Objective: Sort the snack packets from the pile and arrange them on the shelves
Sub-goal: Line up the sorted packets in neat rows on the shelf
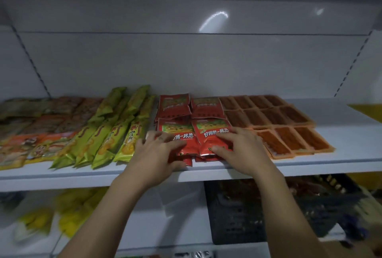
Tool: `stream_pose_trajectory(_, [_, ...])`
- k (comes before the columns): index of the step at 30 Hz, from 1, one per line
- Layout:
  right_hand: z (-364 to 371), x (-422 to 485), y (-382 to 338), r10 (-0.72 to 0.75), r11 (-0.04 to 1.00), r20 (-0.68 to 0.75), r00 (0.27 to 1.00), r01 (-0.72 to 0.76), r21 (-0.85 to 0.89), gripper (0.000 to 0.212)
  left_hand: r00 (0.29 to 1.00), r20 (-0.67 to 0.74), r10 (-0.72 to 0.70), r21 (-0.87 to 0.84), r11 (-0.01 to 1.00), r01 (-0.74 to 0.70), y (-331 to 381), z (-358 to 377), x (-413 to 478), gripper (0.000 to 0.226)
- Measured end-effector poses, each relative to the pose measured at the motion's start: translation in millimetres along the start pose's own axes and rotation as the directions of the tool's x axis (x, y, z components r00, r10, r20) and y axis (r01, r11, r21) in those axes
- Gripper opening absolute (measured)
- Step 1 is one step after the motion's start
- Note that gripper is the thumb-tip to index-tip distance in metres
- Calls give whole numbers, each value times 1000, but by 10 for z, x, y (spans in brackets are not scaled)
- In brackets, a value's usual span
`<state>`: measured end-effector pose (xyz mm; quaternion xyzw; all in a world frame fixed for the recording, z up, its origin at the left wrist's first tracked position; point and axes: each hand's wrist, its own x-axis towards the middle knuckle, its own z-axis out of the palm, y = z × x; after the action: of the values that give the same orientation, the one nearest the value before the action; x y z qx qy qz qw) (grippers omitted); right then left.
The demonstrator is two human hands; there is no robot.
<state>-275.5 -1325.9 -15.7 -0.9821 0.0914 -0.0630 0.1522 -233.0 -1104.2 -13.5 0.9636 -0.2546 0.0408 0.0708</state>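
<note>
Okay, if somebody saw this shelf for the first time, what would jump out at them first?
The left hand and right hand rest on the front stacks of red packets at the middle of the white shelf. Long green packets lie in a slanted row to their left, and flat orange packets are laid in a grid to their right.

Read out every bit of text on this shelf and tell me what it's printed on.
"甘师傅一根葱": front right red packet, above the right hand.
"傅一根葱": front left red packet, its start covered by the left hand.
Rear red packets: print too blurred to read.
Green packets: characters too blurred.
Orange packs: no text visible.
</note>
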Motion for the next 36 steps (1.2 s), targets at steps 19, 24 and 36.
stream_pose_trajectory(19, [0, 175, 20, -121, 992, 78, 990, 117, 51, 64, 993, 40, 108, 225, 968, -115, -41, -19, 207, 71])
stream_pose_trajectory(24, [23, 161, -14, -113, 994, 74, 991, 112, 15, 69, 991, 56, 125, 175, 976, -132, -128, -14, 230, 75])
stream_pose_trajectory(36, [-6, 86, -143, -62, 997, 38, 997, 64, -52, 75, 985, -126, 120, 250, 964, -85, -55, 184, 278, 62])
